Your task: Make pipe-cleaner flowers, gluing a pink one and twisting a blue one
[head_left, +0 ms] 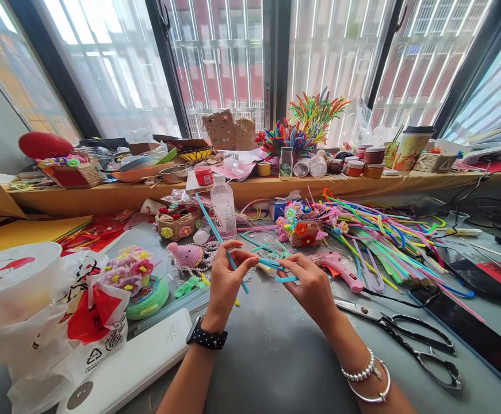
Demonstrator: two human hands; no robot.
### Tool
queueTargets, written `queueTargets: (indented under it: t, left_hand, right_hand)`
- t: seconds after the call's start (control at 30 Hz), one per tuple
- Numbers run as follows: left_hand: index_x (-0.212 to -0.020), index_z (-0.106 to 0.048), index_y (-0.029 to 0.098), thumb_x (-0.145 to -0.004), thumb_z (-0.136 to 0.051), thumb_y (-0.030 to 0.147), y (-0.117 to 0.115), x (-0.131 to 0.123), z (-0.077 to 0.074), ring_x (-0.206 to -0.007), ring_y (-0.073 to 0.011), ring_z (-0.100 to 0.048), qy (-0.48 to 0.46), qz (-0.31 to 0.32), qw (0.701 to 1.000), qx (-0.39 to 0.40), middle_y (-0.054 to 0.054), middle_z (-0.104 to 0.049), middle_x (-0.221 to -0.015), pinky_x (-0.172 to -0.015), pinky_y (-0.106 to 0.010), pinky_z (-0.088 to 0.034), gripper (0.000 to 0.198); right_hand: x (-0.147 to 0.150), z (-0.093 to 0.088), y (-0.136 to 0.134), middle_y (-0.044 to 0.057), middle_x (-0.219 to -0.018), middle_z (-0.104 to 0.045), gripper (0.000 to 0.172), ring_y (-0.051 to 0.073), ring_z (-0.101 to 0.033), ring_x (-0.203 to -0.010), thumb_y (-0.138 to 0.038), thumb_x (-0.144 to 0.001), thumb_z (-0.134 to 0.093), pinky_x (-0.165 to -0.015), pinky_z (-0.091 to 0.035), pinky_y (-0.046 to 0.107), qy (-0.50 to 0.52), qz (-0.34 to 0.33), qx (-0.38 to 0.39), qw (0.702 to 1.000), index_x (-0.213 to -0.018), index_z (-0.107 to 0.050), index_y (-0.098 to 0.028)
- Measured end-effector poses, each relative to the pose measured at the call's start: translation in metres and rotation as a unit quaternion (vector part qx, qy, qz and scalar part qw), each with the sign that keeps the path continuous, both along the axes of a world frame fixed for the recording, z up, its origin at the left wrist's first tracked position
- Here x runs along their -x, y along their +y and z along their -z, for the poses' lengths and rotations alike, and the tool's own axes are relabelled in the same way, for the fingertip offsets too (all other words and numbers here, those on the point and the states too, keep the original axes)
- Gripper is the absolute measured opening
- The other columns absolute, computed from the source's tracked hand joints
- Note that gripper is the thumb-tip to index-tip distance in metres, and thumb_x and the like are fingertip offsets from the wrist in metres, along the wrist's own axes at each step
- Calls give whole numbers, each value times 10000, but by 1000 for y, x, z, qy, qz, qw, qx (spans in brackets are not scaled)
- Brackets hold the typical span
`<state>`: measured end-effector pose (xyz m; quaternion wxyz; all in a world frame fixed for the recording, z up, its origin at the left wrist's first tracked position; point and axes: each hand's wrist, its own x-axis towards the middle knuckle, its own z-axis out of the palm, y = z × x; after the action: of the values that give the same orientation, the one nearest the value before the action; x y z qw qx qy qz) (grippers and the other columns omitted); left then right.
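Above the middle of the grey table, my left hand [228,279] pinches a light-blue pipe cleaner [208,216] between thumb and fingers. Its long straight part points up and left, and a short end sticks out below the thumb. My right hand [309,286] is closed on bent blue pipe cleaner loops [271,263] between the two hands. Whether the straight part and the loops are one piece I cannot tell. Just beyond my right hand lies a pink glue gun [340,272]. Large scissors [388,325] rest beside my right forearm.
Bundled pipe cleaners [383,247] spread at the right. A flower-trimmed basket [305,232], a clear bottle [223,210] and a pink crocheted piece [185,255] stand behind my hands. At left are a green flower pot [149,299], a white power bank [133,368] and a bagged cup [17,282].
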<state>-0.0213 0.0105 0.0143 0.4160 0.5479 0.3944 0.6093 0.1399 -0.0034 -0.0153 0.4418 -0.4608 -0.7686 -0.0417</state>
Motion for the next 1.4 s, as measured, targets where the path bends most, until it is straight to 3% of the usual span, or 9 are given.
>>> queueTargets:
  t: [0.5,0.67,0.8,0.87,0.97,1.1,1.23,1.4]
  left_hand:
    - [-897,-428,189,-626,-640,202,-1,1,-1,-687,-130,-599,-3,-32,999,-44,20,-612,-700,-689,-284,-476,345]
    - [-1031,-432,182,-620,-648,213,-3,-6,0,-765,-152,-601,1,14,1000,-22,-22,-624,-824,-724,-297,-471,466]
    - [-975,-502,169,-692,-585,248,-6,-9,4,-786,-163,-605,30,76,997,10,-42,-657,-816,-746,-300,-459,306]
    - [-887,-553,161,-725,-545,271,-6,-8,5,-776,-167,-606,38,73,997,6,-44,-662,-788,-745,-299,-454,195]
    - [-921,-560,161,-739,-524,289,-4,-4,6,-757,-172,-606,35,35,999,-6,-37,-660,-740,-748,-308,-449,226]
    - [-1110,-450,184,-775,-470,304,-2,-1,5,-699,-151,-596,47,-5,998,-34,-5,-633,-677,-720,-299,-449,356]
    - [-1140,-421,221,-814,-391,298,0,-2,8,-572,-103,-533,84,-3,995,-61,13,-581,-679,-607,-243,-438,336]
    - [-1030,-516,221,-816,-376,304,2,-1,11,-460,-76,-378,139,-6,989,-46,27,-502,-621,-442,-197,-316,269]
  right_hand:
    - [7,3,-2,60,-739,-612,239,149,-565,-659,-244,-819,-425,-616,-434,254,54,9,4,998,-916,-638,-194]
    - [11,4,-4,57,-729,-600,234,148,-560,-655,-226,-811,-431,-614,-438,258,81,0,5,997,-922,-633,-190]
    - [15,6,-4,61,-738,-595,225,148,-554,-664,-225,-808,-441,-614,-440,259,88,-38,19,995,-931,-626,-183]
    - [15,5,-4,58,-762,-594,217,153,-555,-684,-248,-797,-462,-624,-441,262,98,-64,32,993,-938,-619,-200]
    - [14,1,-5,56,-816,-579,222,165,-547,-751,-291,-795,-457,-663,-436,275,147,-89,57,983,-935,-610,-212]
    - [11,-4,-5,48,-797,-560,362,159,-512,-739,-329,-863,-270,-673,-405,286,304,-53,80,948,-861,-611,-206]
    - [7,-3,-1,27,-654,-543,515,145,-471,-614,-441,-856,-177,-574,-365,267,432,-10,119,894,-740,-615,-196]
    - [5,2,3,-33,-435,-411,444,99,-364,-412,-519,-791,-336,-418,-273,239,556,-50,193,807,-676,-590,-172]
